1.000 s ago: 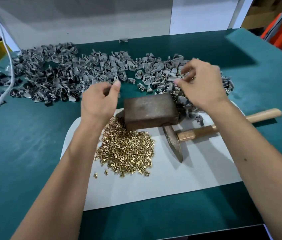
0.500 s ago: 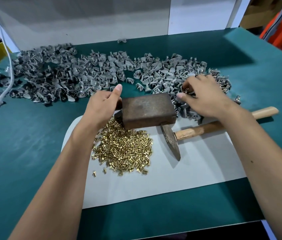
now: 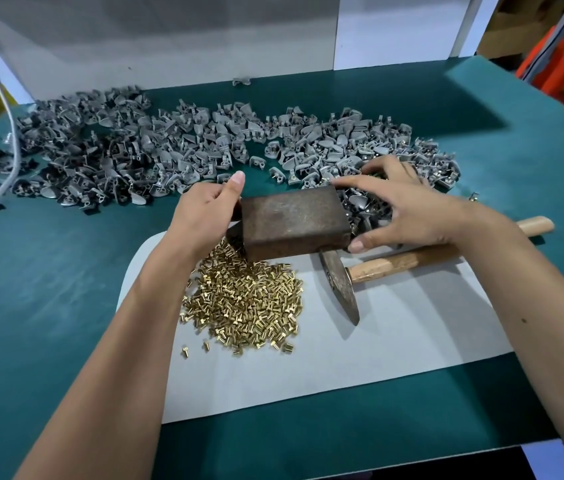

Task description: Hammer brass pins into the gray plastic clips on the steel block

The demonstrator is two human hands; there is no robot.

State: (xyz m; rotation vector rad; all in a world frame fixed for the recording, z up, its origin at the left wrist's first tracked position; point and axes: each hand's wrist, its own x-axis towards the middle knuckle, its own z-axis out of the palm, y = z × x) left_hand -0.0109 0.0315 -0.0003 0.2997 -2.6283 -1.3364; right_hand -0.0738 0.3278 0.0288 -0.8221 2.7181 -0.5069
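Note:
A rusty brown steel block (image 3: 292, 221) sits at the far edge of a white sheet (image 3: 395, 341), partly on a heap of brass pins (image 3: 246, 306). My left hand (image 3: 204, 216) grips the block's left end, thumb up along its far corner. My right hand (image 3: 408, 213) holds the right end, fingers over the far edge and thumb at the near corner. A wide band of gray plastic clips (image 3: 176, 147) lies behind. A hammer (image 3: 398, 261) with a wooden handle lies to the right, its head partly under the block.
The green table top (image 3: 48, 271) stretches left and right of the sheet. A white cable (image 3: 7, 109) hangs at the far left. A white back panel (image 3: 176, 39) stands behind the clips. One stray clip (image 3: 241, 81) lies near the panel.
Both hands came down from above the clip pile and took hold of the steel block's two ends. The block's near side now looks slightly lifted over the pins.

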